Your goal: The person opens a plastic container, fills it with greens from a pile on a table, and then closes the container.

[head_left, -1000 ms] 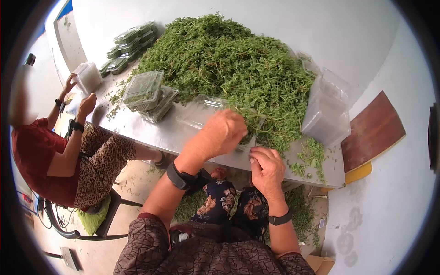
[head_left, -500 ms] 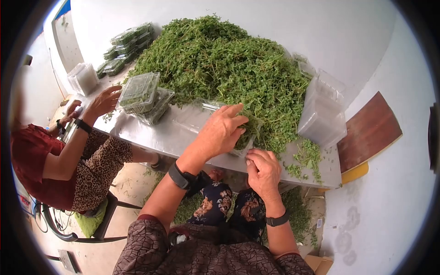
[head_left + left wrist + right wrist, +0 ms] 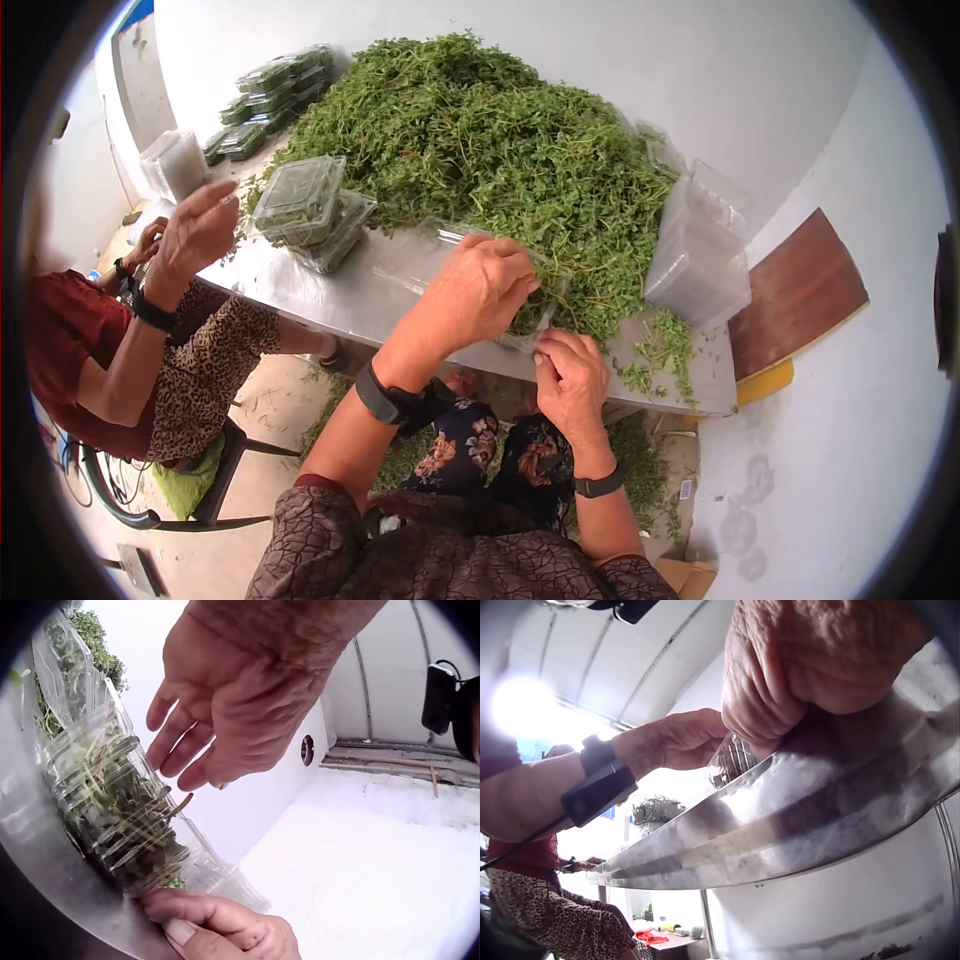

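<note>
1 clear container (image 3: 112, 851), at the near edge of the metal table (image 3: 697, 853): my left wrist view shows greens (image 3: 146, 817) inside, which my head view mostly hides behind the left hand (image 3: 482, 288); its long rim slants there from upper left to lower right.
Left hand: above it, fingers loosely bent, gripping nothing I can see.
Right hand (image 3: 575, 378): pinching its near corner.
1 stack of boxes (image 3: 300, 205), left: greens inside.
Nested clear boxes (image 3: 700, 250): right.

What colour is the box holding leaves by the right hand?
Clear and colourless; the box shows best in the left wrist view.
</note>
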Demonstrator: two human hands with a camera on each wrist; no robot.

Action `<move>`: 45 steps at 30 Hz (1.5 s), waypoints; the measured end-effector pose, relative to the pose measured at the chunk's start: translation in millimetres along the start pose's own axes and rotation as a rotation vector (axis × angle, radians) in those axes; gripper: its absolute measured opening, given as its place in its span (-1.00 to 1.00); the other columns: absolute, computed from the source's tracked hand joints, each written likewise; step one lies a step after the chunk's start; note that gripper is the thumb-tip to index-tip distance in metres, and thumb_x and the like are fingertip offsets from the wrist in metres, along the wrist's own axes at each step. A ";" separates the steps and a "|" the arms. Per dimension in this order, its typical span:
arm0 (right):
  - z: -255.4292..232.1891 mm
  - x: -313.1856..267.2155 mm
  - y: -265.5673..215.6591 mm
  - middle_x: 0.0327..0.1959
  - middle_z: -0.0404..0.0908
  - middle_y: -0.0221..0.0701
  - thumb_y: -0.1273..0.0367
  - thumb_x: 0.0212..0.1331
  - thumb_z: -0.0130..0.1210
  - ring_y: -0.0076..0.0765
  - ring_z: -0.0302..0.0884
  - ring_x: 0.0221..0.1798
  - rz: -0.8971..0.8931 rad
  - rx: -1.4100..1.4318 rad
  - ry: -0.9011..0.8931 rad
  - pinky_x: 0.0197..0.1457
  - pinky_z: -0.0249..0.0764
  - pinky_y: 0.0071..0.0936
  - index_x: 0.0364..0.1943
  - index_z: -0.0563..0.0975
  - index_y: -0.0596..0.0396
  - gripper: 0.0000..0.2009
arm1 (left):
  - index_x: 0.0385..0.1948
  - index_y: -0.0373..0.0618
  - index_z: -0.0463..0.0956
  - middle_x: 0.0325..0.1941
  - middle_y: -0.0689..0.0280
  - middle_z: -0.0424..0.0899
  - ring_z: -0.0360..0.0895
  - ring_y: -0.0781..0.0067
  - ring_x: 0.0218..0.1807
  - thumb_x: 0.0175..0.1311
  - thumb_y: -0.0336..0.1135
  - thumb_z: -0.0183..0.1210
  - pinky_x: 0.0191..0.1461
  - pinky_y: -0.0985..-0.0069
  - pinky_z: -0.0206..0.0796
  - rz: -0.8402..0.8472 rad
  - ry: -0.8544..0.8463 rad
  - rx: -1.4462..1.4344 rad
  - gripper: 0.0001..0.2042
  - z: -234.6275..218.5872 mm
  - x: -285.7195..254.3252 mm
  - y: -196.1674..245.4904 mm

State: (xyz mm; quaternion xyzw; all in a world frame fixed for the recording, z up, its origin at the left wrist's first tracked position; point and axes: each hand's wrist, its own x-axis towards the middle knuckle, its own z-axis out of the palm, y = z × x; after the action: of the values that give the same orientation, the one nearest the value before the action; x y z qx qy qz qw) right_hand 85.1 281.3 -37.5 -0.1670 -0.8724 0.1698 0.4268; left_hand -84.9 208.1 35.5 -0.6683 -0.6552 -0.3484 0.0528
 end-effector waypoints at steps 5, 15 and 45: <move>0.8 -0.4 0.0 -0.25 0.65 -0.38 0.56 -0.12 0.15 -0.16 0.53 -0.19 -0.002 -0.010 -0.004 -0.12 0.48 -0.32 -0.41 0.60 0.14 -0.87 | -0.14 -0.25 0.56 0.07 0.03 0.56 0.50 0.03 0.11 0.19 -0.38 0.12 0.33 0.28 0.23 0.138 0.140 0.151 -0.76 29.0 -3.5 -10.5; -1.4 -0.6 5.0 -0.14 0.64 -0.25 0.58 0.06 0.11 -0.20 0.61 -0.13 0.202 0.264 0.058 -0.06 0.53 -0.39 -0.29 0.60 0.22 -0.87 | -0.11 -0.19 0.58 0.10 0.12 0.55 0.49 0.09 0.11 0.23 -0.33 0.02 0.20 0.27 0.32 -0.135 -0.237 0.108 -0.73 42.7 -2.3 -11.5; -21.5 100.5 10.7 -0.54 0.43 -0.25 0.57 -0.07 0.10 -0.09 0.43 -0.32 -0.403 -0.460 -0.410 -0.24 0.42 -0.24 -0.58 0.54 0.21 -0.96 | -0.19 -0.11 0.61 0.09 0.15 0.55 0.47 0.11 0.14 0.24 -0.28 0.01 0.25 0.28 0.29 -0.164 -0.249 0.120 -0.76 53.8 -0.8 -13.5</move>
State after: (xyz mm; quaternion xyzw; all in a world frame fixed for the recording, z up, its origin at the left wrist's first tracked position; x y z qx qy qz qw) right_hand 45.5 337.9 39.4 -0.0459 -0.9706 -0.0884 0.2190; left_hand -75.8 237.6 -10.6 -0.6461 -0.7287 -0.2263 -0.0180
